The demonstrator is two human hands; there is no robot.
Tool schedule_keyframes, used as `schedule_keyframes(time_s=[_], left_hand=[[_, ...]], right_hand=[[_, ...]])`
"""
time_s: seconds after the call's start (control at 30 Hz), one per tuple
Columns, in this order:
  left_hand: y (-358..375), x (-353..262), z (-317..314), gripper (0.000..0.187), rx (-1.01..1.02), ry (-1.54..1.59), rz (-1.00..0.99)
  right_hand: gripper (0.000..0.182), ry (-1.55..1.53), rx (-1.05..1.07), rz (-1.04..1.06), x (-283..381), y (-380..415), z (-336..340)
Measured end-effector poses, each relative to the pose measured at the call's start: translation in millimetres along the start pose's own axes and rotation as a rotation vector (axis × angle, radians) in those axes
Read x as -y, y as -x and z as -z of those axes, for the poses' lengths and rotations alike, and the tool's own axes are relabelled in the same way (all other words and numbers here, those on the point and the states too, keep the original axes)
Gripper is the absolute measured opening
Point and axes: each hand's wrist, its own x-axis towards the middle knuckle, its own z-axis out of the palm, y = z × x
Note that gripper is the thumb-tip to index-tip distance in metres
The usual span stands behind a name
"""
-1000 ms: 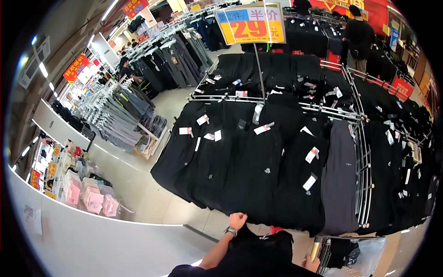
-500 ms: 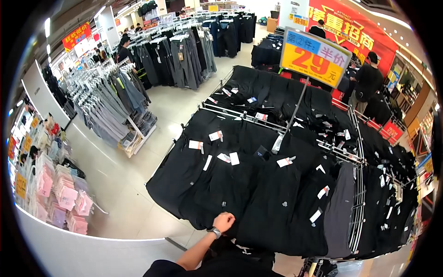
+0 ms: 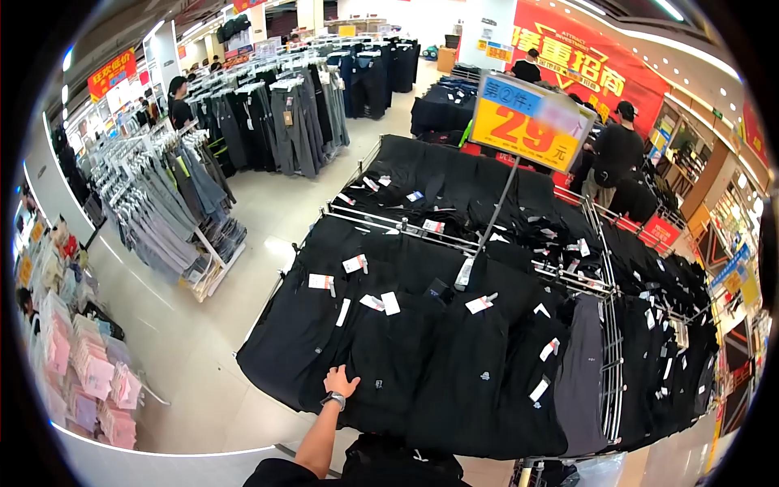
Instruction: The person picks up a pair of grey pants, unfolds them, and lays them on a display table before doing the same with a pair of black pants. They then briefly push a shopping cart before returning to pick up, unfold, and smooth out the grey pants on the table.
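My left hand, with a watch on its wrist, rests on the front left part of a display of black trousers. Its fingers are spread on the cloth and hold nothing. A small pale logo shows on the fabric just right of the fingertips. White price tags lie on several of the garments. Toward the right lies one dark grey pair of trousers. My right hand is out of view.
A yellow and blue price sign stands on a pole amid the display. Metal rails divide the piles. Hanging racks of trousers fill the far left, and pink packs hang nearer. A person in black stands beyond the display.
My left hand has moved left across the cloth, from below the logo to beside it. Its fingers, curled before, are now spread. The view has shifted slightly right.
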Motion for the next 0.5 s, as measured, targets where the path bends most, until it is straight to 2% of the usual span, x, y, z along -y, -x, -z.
schedule_keyframes(time_s=[0.13, 0.27, 0.37, 0.47, 0.5], left_hand=[[10, -5, -20, 0.065, -0.113, -0.078, -0.027], [13, -6, -25, 0.063, -0.116, -0.132, -0.059], [10, -10, -17, 0.060, -0.086, -0.140, -0.011], [7, -9, -20, 0.061, -0.075, -0.142, 0.016], [8, -9, -22, 0.058, -0.096, -0.141, 0.002]], right_hand=[[0.045, -0.026, 0.051, 0.069, -8, -8, -8], [0.041, -0.036, 0.070, 0.152, -23, -13, -13], [0.038, -0.019, 0.082, 0.218, -29, -16, -16], [0.035, 0.027, 0.027, 0.297, -30, -10, -17], [0.036, 0.040, -0.056, 0.360, -28, -7, -19]])
